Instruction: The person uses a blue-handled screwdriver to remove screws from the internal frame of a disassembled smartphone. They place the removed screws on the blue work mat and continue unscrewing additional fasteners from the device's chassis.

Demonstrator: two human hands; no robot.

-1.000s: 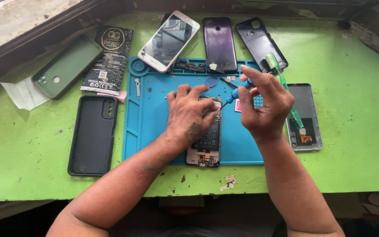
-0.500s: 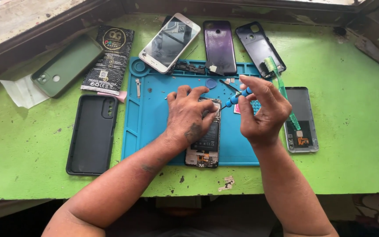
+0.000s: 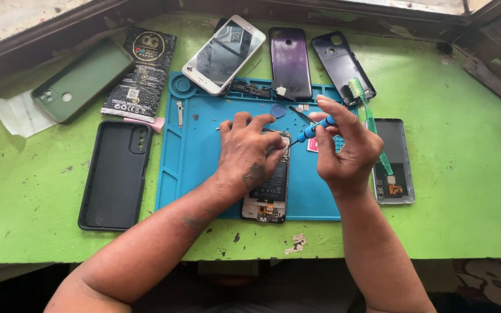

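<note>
Right hand (image 3: 346,153) pinched shut around a small blue-handled screwdriver (image 3: 313,132), tip angled down toward the top end of the opened phone (image 3: 269,185). Left hand (image 3: 247,152) spread flat over that phone's upper half, fingers pressing it down rather than closed around it. Opened phone lying back-off near the front edge of the blue repair mat (image 3: 192,162), battery and lower board exposed.

Likely trouble at the tip: a slight slip off a screw head and a scrape across the exposed board or a jab at the battery just below. Any easing of the left hand's pressure, and a twist of the phone under the driver. Loose small parts scattered on the mat near its far edge, easily flicked or swept off by a wrist.

Just right of the mat, a green toothbrush (image 3: 369,119) lying over a grey phone panel (image 3: 394,162), close beside the right hand and liable to be knocked. Beyond the mat's far edge, a white phone (image 3: 222,55), a purple phone (image 3: 290,62) and a dark back cover (image 3: 340,64). Left of the mat, a black case (image 3: 114,174), a black packet (image 3: 140,72) and a green case (image 3: 79,78) on the green worktop (image 3: 465,191).
</note>
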